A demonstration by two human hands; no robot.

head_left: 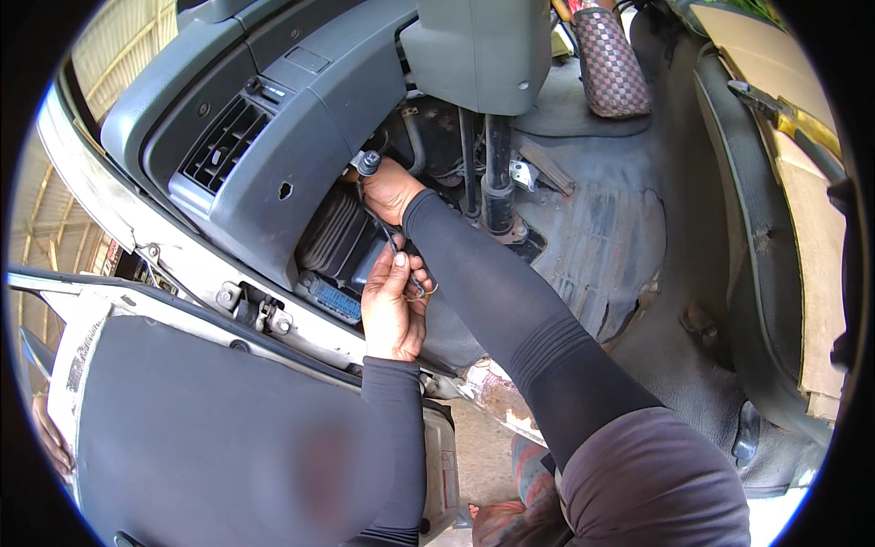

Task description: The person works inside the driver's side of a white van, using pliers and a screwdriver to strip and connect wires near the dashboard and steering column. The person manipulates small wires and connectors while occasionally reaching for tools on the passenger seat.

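My right hand (390,190) reaches below the edge of the grey dashboard (301,155). Its fingers curl around a small dark cylindrical fitting (368,163) with a round metal end; the fingertips are partly hidden. A thin dark cable (379,221) runs from there down to my left hand (397,310). With thumb and fingers, my left hand pinches this cable, and a thin loose wire end shows beside the fingers. Next to the hands are a ribbed black rubber bellows (335,239) and a blue-labelled box (330,297) by the door sill.
The open vehicle door (200,410) is at lower left, with another person's hand (52,436) at its edge. The steering column (497,173) and pedal area lie beyond my right forearm. A checkered bag (614,64) stands on the floor. Cardboard (802,210) leans on the seat at right.
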